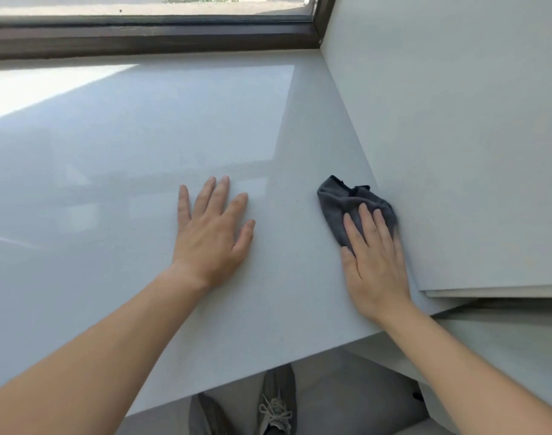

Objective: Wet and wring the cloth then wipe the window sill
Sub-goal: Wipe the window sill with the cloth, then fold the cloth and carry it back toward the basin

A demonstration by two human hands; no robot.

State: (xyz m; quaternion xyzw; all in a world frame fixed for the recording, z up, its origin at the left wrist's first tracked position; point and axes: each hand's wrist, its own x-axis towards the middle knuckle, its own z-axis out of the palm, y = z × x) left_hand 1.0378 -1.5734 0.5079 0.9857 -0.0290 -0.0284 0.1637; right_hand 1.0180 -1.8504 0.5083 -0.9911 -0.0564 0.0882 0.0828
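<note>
Cloth, dark grey and bunched, lies on white window sill against the side wall. Right hand presses it, fingers straight. Left hand rests flat, fingers spread.

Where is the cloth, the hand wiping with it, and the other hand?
cloth (340,199), head view, on its bare grey fabric beyond the fingers.
right hand (375,265), head view, on its back.
left hand (210,237), head view, on its back.

Left hand, right hand and forearms bare — grey sneaker with pale laces.
</note>
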